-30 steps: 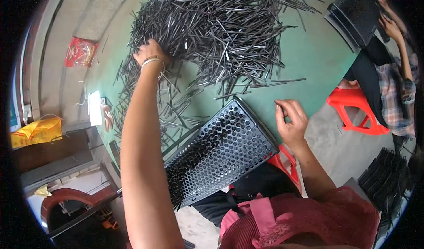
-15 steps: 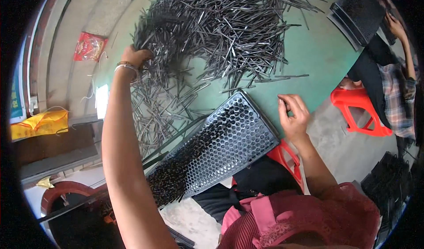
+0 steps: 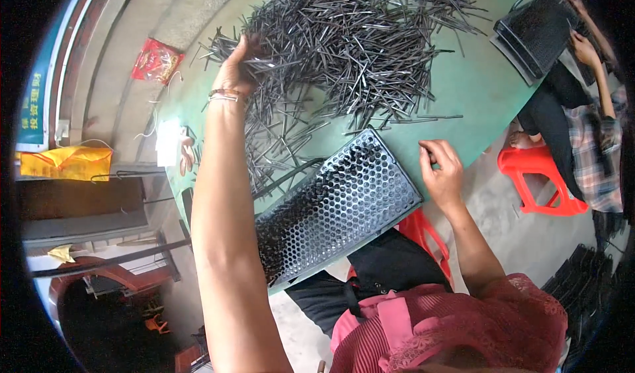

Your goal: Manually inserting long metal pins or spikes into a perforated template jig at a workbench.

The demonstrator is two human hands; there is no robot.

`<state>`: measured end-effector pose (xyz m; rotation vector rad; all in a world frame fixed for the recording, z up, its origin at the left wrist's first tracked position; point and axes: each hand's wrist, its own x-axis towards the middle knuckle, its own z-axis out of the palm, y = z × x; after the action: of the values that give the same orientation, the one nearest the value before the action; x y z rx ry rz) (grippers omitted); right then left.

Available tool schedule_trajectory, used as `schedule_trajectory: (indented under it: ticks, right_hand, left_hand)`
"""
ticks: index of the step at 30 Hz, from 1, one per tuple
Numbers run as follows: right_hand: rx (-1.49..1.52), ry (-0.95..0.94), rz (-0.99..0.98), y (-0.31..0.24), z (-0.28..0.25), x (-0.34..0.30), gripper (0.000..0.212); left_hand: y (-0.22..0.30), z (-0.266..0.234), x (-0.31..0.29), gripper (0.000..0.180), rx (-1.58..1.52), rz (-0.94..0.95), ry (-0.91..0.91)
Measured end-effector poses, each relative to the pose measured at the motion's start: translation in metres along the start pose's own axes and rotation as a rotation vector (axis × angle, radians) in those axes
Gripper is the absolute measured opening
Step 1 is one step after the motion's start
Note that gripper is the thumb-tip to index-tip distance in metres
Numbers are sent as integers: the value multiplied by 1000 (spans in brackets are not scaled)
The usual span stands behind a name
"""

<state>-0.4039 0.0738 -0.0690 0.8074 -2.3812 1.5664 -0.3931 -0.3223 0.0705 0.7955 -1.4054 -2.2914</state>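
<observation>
At the left edge of a large heap of thin black sticks [image 3: 357, 48], my left hand [image 3: 233, 74] is closed around some of them, its fingers partly hidden among the sticks. My right hand [image 3: 443, 174] hangs at the right side of a black tray [image 3: 347, 204] full of round holes. Its fingers are loosely curled with the thumb apart, and I see nothing in it. The tray lies aslant at the table's near edge, over my lap. Many holes along its far and left sides have dark stick ends in them; those toward the near right look unfilled.
Across the green table [image 3: 479, 85], at the right, a co-worker's hands [image 3: 583, 45] work at another black tray [image 3: 539, 29]. A red stool [image 3: 546, 181] stands below. A red packet [image 3: 157, 62] lies left of the heap, and a yellow bag [image 3: 66, 163] hangs farther left.
My left hand has moved a little right, along the heap's edge, and the sticks there are no longer blurred. The whole view has shifted slightly. My right hand has stayed beside the tray.
</observation>
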Motion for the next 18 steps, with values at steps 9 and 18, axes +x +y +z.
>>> schedule_trajectory:
  ticks: [9,18]
  right_hand:
    - [391,15,279,8,-4,11,21]
    - [1342,-324,669,-109,96,162,74]
  left_hand:
    - [3,16,-19,16,-60,259,160]
    - [4,88,-50,25,-156,293,76]
